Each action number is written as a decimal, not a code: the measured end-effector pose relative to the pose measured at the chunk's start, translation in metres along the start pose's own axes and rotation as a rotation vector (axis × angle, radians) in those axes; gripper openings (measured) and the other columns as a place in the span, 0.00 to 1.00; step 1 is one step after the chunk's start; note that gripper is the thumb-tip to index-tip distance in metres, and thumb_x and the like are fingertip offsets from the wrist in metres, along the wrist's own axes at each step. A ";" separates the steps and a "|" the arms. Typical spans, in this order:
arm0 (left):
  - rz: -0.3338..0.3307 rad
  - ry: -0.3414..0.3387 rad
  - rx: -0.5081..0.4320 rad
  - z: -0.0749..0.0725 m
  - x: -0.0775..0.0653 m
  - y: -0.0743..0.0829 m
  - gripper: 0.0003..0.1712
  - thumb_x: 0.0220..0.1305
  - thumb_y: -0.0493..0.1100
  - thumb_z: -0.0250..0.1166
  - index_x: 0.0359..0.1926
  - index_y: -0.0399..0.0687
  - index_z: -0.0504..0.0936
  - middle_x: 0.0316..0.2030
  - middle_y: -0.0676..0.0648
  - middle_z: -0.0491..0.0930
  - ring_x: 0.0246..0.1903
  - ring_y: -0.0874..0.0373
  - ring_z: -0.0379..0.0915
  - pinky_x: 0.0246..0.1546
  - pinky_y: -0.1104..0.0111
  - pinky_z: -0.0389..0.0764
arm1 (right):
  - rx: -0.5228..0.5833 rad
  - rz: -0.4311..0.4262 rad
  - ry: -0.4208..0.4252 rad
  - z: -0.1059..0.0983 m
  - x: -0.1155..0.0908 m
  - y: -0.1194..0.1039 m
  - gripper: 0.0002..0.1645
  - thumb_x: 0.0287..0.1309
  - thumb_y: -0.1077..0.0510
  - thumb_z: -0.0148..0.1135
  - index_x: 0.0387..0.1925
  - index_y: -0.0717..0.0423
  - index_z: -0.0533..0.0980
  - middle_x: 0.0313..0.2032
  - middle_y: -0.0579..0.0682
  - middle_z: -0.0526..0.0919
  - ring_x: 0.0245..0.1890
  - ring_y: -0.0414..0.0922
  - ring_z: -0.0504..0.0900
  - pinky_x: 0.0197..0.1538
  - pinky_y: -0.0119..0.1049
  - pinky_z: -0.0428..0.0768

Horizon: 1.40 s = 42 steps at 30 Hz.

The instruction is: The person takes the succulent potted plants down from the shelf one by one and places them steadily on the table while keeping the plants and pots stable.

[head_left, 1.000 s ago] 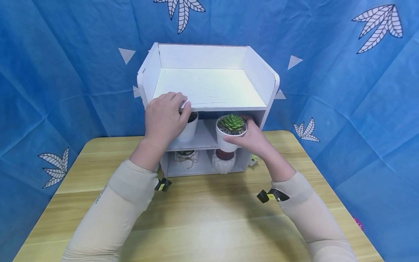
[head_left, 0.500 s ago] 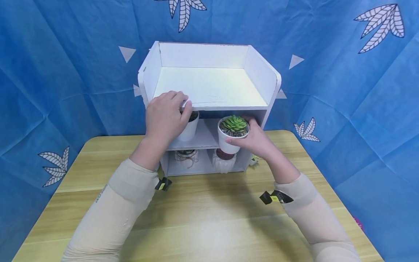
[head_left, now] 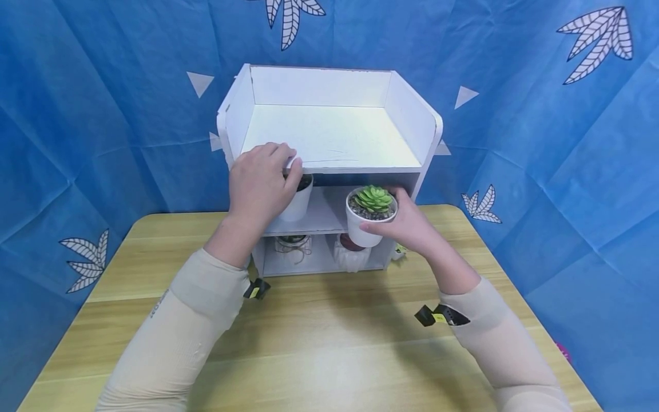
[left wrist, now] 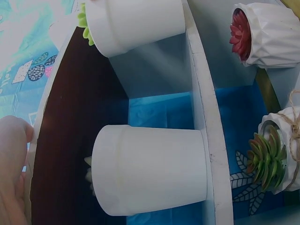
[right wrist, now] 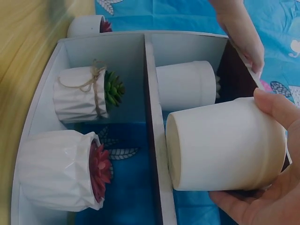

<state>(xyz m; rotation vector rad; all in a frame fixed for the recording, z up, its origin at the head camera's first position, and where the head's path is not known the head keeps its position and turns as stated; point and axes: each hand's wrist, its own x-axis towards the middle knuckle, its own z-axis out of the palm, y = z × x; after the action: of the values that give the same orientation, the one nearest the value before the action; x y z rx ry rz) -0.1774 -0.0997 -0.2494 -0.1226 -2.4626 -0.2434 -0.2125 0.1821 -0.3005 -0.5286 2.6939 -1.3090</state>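
Observation:
My right hand (head_left: 407, 222) holds a white pot with a green succulent (head_left: 372, 207) at the right front of the shelf unit's middle level. In the right wrist view, the thumb lies along the rim of this white pot (right wrist: 225, 145) and the fingers pass beneath it; the pot is slightly tilted. My left hand (head_left: 261, 186) rests on the front edge of the top board at the left. Below it, another white pot (head_left: 296, 205) stands on the middle shelf, its plant mostly hidden by the hand. The left wrist view shows that smooth white pot (left wrist: 150, 171) upright against the shelf board.
The white shelf unit (head_left: 329, 134) stands on a wooden table (head_left: 329, 343) before a blue curtain. On its bottom level are a twine-tied pot (head_left: 293, 246) and a faceted pot with a red succulent (right wrist: 56, 171). Another small pot (head_left: 399, 252) stands beside the unit's right side.
My right hand has drawn the potted green succulent forward and slightly right, toward the front of the middle shelf. My left hand stays on the top board's edge.

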 end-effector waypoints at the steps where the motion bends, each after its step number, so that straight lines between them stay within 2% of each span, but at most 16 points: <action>1: 0.000 -0.002 0.000 0.000 0.000 0.000 0.27 0.74 0.58 0.47 0.53 0.47 0.84 0.53 0.45 0.84 0.52 0.48 0.80 0.50 0.54 0.80 | -0.001 0.003 0.000 -0.001 -0.001 0.000 0.65 0.45 0.40 0.79 0.73 0.62 0.52 0.65 0.62 0.66 0.65 0.57 0.68 0.66 0.57 0.69; 9: 0.001 -0.002 -0.004 0.001 0.000 0.000 0.26 0.74 0.58 0.47 0.53 0.47 0.84 0.52 0.45 0.84 0.51 0.48 0.80 0.50 0.54 0.80 | 0.013 -0.008 0.010 -0.012 -0.008 0.004 0.62 0.45 0.42 0.79 0.71 0.64 0.54 0.63 0.62 0.68 0.62 0.57 0.70 0.64 0.57 0.71; 16: -0.003 -0.001 -0.005 0.001 0.000 0.000 0.26 0.74 0.58 0.48 0.53 0.48 0.84 0.52 0.45 0.84 0.52 0.48 0.80 0.50 0.54 0.80 | 0.001 0.005 0.003 -0.019 -0.017 0.005 0.64 0.46 0.41 0.79 0.73 0.63 0.52 0.65 0.61 0.67 0.64 0.57 0.69 0.65 0.58 0.70; 25: -0.002 -0.002 -0.002 0.001 -0.001 0.000 0.26 0.74 0.58 0.47 0.53 0.47 0.84 0.52 0.44 0.84 0.51 0.48 0.81 0.50 0.54 0.80 | -0.003 0.016 -0.007 -0.027 -0.027 0.009 0.66 0.46 0.40 0.79 0.74 0.60 0.50 0.66 0.61 0.66 0.63 0.58 0.70 0.61 0.59 0.73; 42: -0.007 -0.004 0.004 -0.003 -0.002 0.003 0.27 0.74 0.58 0.47 0.53 0.47 0.84 0.52 0.44 0.84 0.51 0.47 0.80 0.49 0.54 0.80 | -0.060 0.009 0.018 -0.051 -0.048 0.010 0.63 0.48 0.40 0.77 0.74 0.60 0.51 0.65 0.61 0.67 0.60 0.56 0.71 0.58 0.54 0.73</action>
<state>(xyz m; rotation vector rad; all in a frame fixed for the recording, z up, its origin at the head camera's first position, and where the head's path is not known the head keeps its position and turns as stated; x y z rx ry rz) -0.1739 -0.0975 -0.2481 -0.1123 -2.4674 -0.2410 -0.1825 0.2421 -0.2789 -0.5119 2.7542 -1.2406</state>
